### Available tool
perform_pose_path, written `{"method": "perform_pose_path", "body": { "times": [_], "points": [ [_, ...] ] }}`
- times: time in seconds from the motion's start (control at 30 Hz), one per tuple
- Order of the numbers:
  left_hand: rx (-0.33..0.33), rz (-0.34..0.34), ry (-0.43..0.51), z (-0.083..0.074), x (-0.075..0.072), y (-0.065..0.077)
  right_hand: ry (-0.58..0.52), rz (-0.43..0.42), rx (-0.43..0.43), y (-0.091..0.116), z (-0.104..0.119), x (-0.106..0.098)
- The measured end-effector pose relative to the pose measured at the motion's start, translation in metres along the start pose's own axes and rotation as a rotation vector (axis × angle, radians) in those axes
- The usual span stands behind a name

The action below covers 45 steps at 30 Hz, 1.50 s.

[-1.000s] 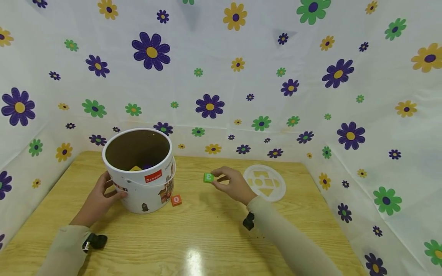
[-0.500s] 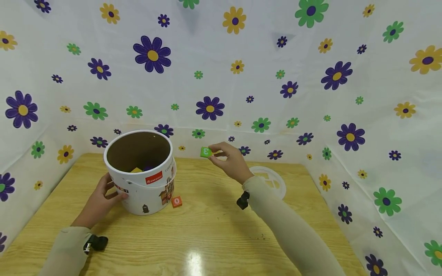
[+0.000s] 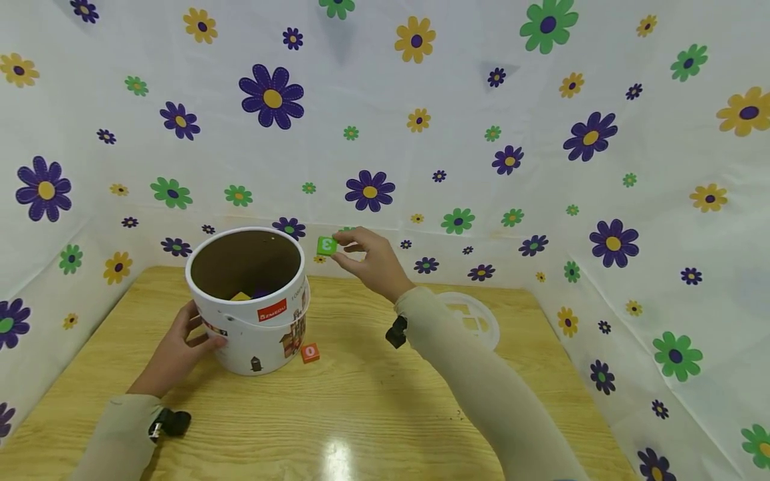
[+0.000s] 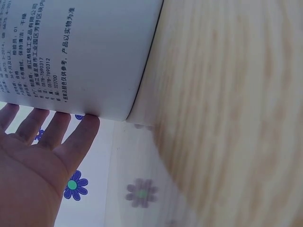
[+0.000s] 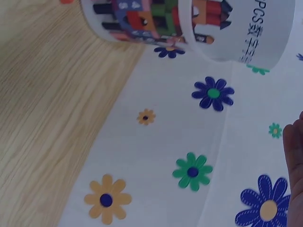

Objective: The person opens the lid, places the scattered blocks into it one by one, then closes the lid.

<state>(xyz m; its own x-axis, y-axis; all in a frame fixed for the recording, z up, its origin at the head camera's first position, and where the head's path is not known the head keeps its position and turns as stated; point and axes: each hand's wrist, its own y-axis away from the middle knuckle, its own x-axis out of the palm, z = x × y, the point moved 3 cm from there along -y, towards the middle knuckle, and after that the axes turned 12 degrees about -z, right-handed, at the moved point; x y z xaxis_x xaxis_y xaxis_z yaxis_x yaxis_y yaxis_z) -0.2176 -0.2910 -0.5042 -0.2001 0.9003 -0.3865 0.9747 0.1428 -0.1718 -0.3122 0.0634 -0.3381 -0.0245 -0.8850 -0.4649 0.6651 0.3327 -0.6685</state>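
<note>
A white bucket (image 3: 255, 344) with printed pictures and a handle stands upright at the left of the table. My left hand (image 3: 180, 351) rests on its side, thumb towards the front. In the left wrist view the fingers (image 4: 75, 142) are fairly straight, their tips touching the bucket wall (image 4: 99, 61). My right hand (image 3: 373, 260) pinches a green number block (image 3: 327, 246) marked 3 between thumb and fingertips, raised right of the bucket's rim. Only an edge of that hand (image 5: 294, 165) shows in the right wrist view; the block is out of sight there.
An orange number block (image 3: 309, 353) marked 0 lies at the bucket's right foot. Yellow (image 3: 240, 296) and purple pieces sit inside the bucket. Behind the right forearm is a white round lid (image 3: 490, 321) with cut-out shapes. Flowered cloth surrounds the wooden table (image 3: 337, 414).
My right hand has lifted the green number block from low above the table and carried it left towards the bucket. The left hand keeps its place on the bucket.
</note>
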Motion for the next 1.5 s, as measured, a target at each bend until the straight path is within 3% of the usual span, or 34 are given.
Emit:
{"method": "perform_pose_path", "body": {
  "times": [0.23,0.5,0.67,0.87,0.97,1.27,1.37,1.5],
  "points": [
    [0.005,-0.005,-0.003,-0.002,0.0,0.002,-0.011,0.064,0.009,-0.015,0.02,0.03],
    [0.006,0.011,0.012,0.002,-0.002,0.0,0.134,0.162,-0.015,-0.024,0.04,0.061],
    [0.013,0.008,0.01,0.003,-0.001,0.0,0.165,0.196,-0.034,-0.023,0.047,0.074],
    [0.025,0.008,0.008,0.002,-0.001,0.0,0.147,0.23,0.017,-0.018,0.049,0.076],
    [0.026,0.009,0.004,0.003,-0.001,0.0,0.136,0.205,0.02,-0.014,0.044,0.069],
    [0.012,0.004,0.002,0.003,-0.001,0.0,0.049,0.003,0.049,0.018,0.004,0.037],
    [0.009,0.001,-0.001,0.003,0.0,0.0,0.085,0.036,0.108,0.04,-0.018,0.037],
    [0.005,0.0,-0.002,0.003,0.0,0.0,0.107,0.19,0.216,0.072,-0.041,0.049]
  ]
}}
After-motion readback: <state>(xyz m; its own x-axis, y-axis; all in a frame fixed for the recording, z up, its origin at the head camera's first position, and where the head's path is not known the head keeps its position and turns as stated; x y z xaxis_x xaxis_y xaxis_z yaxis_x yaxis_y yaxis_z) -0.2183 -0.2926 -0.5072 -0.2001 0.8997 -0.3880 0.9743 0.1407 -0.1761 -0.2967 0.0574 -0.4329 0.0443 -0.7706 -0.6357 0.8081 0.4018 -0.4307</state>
